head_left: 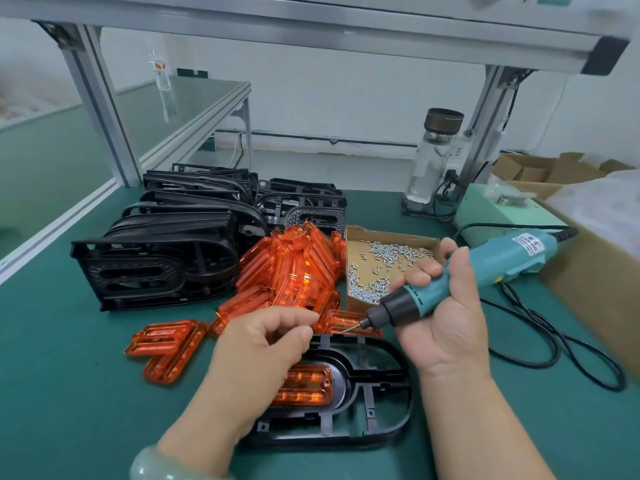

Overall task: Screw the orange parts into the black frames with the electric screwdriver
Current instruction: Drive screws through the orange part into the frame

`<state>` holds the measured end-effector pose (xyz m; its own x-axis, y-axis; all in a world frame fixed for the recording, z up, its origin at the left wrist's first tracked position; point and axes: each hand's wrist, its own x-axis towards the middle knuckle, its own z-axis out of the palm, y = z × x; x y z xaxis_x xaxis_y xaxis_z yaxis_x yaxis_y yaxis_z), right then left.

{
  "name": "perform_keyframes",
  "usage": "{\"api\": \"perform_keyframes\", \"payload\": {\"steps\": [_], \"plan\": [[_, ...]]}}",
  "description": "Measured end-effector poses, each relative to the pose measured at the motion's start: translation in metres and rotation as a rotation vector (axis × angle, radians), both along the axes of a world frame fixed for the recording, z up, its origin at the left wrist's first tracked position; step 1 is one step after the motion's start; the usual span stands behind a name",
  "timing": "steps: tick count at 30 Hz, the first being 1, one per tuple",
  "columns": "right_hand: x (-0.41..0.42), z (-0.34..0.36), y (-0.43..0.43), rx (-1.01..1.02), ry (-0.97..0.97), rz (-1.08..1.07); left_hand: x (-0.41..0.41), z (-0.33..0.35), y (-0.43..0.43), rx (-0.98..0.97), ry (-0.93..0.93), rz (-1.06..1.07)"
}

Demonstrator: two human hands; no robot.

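Observation:
A black frame [374,403] lies flat on the green mat in front of me, with an orange part [304,384] seated in its left half. My left hand [263,344] hovers over the frame's left end, fingers curled with thumb and forefinger pinched together; what they pinch is too small to see. My right hand [440,317] grips the teal electric screwdriver [460,278], its bit pointing left and down toward my left fingertips. A heap of loose orange parts [298,271] lies behind the frame, and two more orange parts [166,348] sit to the left.
Stacks of black frames [162,258] stand at the back left. An open cardboard tray of small silver screws [377,268] sits beside the orange heap. The screwdriver's black cable [561,344] loops at the right near a cardboard box [595,292]. A glass bottle [431,161] stands behind.

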<state>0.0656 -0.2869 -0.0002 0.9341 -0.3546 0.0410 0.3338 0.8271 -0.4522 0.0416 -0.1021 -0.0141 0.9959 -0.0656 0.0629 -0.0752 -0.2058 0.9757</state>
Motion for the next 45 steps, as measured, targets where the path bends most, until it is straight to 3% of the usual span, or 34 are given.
{"api": "perform_keyframes", "payload": {"steps": [13,29,45], "plan": [[-0.002,0.001,0.01,0.044,-0.047,0.001,-0.002,0.002,-0.016,-0.412,0.228,-0.099],[-0.003,-0.001,0.014,0.046,-0.049,-0.008,0.0,0.0,-0.013,-0.557,0.379,-0.266],[-0.007,0.0,0.015,-0.004,-0.055,-0.031,-0.003,-0.001,-0.018,-0.477,0.278,-0.177]]}}
